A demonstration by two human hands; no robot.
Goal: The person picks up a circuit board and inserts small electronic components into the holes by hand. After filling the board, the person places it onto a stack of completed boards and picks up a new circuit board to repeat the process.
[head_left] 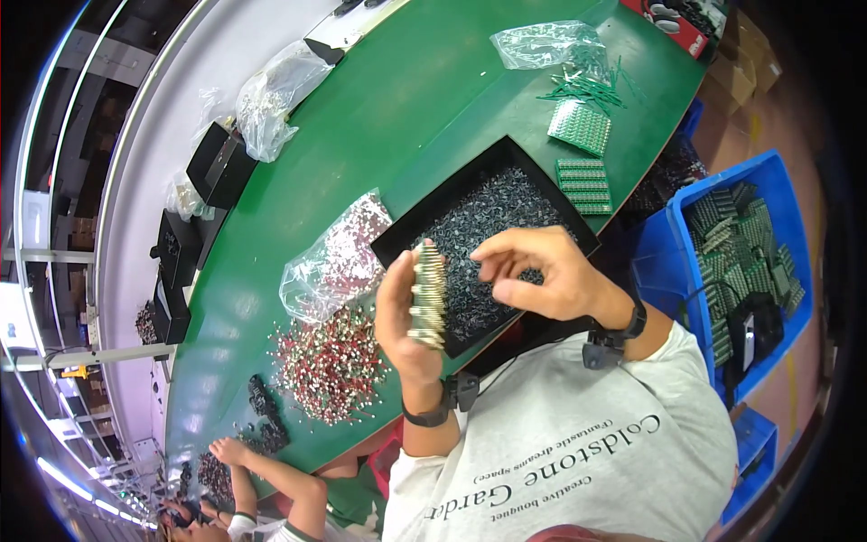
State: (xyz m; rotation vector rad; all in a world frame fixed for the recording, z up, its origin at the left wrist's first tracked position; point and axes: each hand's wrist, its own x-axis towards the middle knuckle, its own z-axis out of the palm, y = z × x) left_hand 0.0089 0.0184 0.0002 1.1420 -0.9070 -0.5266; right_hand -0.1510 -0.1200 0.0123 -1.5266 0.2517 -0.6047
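Note:
My left hand (404, 312) is closed around a circuit board panel (428, 298), tilted on edge, with rows of small metallic parts along its face. My right hand (551, 275) hovers over a black tray (411, 221) filled with small black parts (488, 208). Its fingers are curled in toward the thumb, beside the panel but apart from it. Whatever tiny piece may be between those fingertips cannot be made out.
Left of the tray lie a red-and-white pile of small parts (330, 366) and a clear bag (339, 253). Green board panels (584, 185) rest beyond it. A blue bin (768, 181) of boards stands at right. Another person's hand (230, 451) works at lower left.

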